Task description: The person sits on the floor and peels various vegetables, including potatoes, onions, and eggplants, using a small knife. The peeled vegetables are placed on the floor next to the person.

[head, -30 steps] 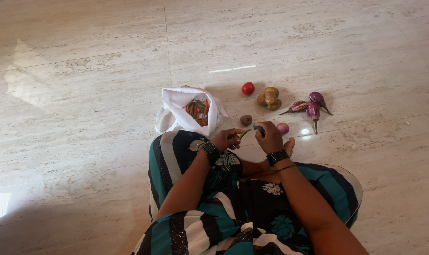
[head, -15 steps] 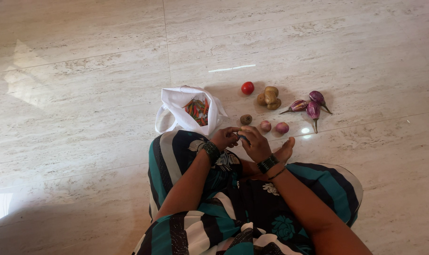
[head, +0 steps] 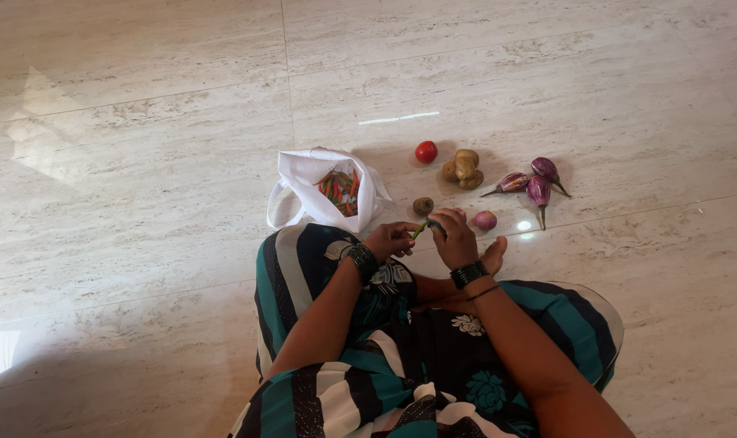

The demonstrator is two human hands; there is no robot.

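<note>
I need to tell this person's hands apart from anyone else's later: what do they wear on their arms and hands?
Both forearms are bare, with no sleeves or gloves in view. The left hand has a dark beaded band at the wrist. The right hand has a similar dark beaded band, with a thin dark thread just behind it.

Green chilli (head: 421, 229) pinched between my left hand (head: 391, 240) and right hand (head: 454, 239); black bangles on both wrists. White bag (head: 304, 182) at 11 o'clock showed red, green and orange inside. Red tomato (head: 426, 152) at 12. Tan potatoes (head: 463, 169) beside it. Purple, white-streaked brinjals (head: 537, 185) at 2. Pink onion (head: 485, 220) at 3. My dress (head: 360, 389) was teal, black and white striped, with floral print. Floor (head: 141, 162) was beige marble, veined.
</note>
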